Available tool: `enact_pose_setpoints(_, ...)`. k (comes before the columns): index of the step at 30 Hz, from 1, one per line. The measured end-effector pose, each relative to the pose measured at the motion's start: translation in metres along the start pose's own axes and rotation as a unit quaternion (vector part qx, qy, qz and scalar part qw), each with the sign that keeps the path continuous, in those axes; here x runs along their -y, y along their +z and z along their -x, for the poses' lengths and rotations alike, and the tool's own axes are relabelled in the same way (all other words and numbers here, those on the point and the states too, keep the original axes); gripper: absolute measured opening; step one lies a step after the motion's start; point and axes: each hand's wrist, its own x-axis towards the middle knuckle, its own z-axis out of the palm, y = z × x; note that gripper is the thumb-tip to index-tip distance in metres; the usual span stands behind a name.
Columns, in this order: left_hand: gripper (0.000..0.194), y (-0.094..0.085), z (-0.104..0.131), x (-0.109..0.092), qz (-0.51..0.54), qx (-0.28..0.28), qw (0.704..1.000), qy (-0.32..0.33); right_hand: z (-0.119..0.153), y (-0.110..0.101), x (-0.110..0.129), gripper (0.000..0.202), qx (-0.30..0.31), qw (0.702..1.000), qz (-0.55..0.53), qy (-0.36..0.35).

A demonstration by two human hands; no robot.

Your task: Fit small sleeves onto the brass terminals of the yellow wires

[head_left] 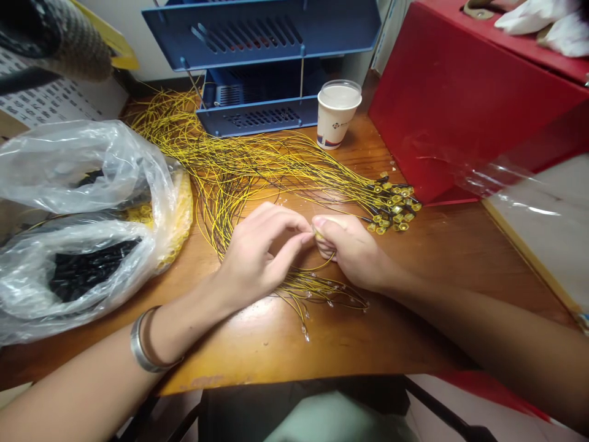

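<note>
My left hand [262, 248] and my right hand [347, 245] meet over the middle of the wooden table. The left thumb and index finger are pinched at the right hand's fingertips; what they hold is too small to make out. My right hand is closed on a yellow wire [317, 267], which curves out below its fingers. Beneath the hands lie several wires [322, 287] with small clear tips. Behind them stretches a large bundle of yellow and black wires [276, 159], ending at the right in a cluster of yellow caps [396, 207].
Plastic bags [156, 224] with black pieces and yellow pieces stand at the left. A blue tray rack [262, 116], a paper cup [338, 116] and a red box [469, 104] are at the back. The table's front edge [276, 382] is near my lap.
</note>
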Motion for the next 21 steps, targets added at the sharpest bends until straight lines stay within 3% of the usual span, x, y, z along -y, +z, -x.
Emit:
enact_pose_setpoints(7,0.004,-0.0004,-0.0019,0.0,0.023,0.001,1.0,-0.016,0.0006,0.0007,-0.0009,0.036,-0.01,1.0,0.004,-0.001)
enact_pose_setpoints(13,0.005,0.0016,0.0016,-0.005,0.12,0.017,0.985,-0.121,-0.0012,0.002,-0.0022,0.039,-0.042,0.999,0.024,-0.002)
enact_pose_setpoints(17,0.005,0.0047,0.0047,-0.0043,0.175,-0.014,0.967,-0.183,-0.0004,0.0029,0.0002,0.043,-0.085,0.994,0.065,-0.019)
enact_pose_setpoints(21,0.01,0.0052,0.0051,-0.0019,0.119,-0.048,0.978,-0.166,0.0025,0.0033,0.0049,0.039,-0.094,0.983,0.139,-0.068)
